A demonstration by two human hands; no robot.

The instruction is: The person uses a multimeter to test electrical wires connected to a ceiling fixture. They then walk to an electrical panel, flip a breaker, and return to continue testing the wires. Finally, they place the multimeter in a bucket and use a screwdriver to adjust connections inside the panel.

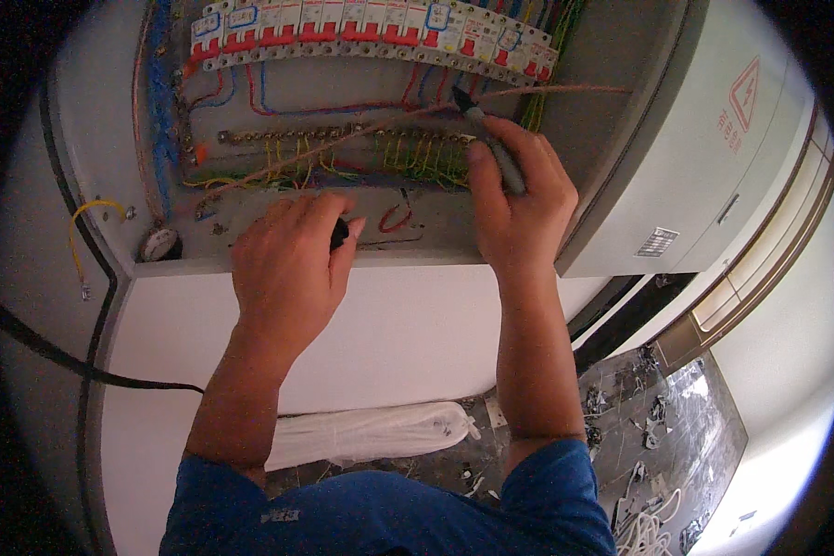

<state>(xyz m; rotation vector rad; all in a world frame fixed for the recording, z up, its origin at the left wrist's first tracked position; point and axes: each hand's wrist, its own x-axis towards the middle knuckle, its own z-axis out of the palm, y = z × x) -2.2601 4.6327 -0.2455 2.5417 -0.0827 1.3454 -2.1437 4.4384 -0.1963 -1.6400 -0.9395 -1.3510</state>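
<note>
Inside an open electrical cabinet, my right hand grips a grey pen-like tool with a black pointed tip, whose exact kind I cannot make out. Its tip is up by a pinkish cable that slants across the cabinet; whether they touch is unclear. My left hand is curled at the cabinet's lower lip, closed around a small black piece, mostly hidden by the fingers. Above both hands runs a row of circuit breakers with red switches. Behind them lies a brass terminal bar with yellow-green wires.
The cabinet's door with a red warning triangle stands at the right. A yellow wire hangs at the left panel, above a black cable. Below lie a white wrapped roll, scraps, and a white cord coil on the floor.
</note>
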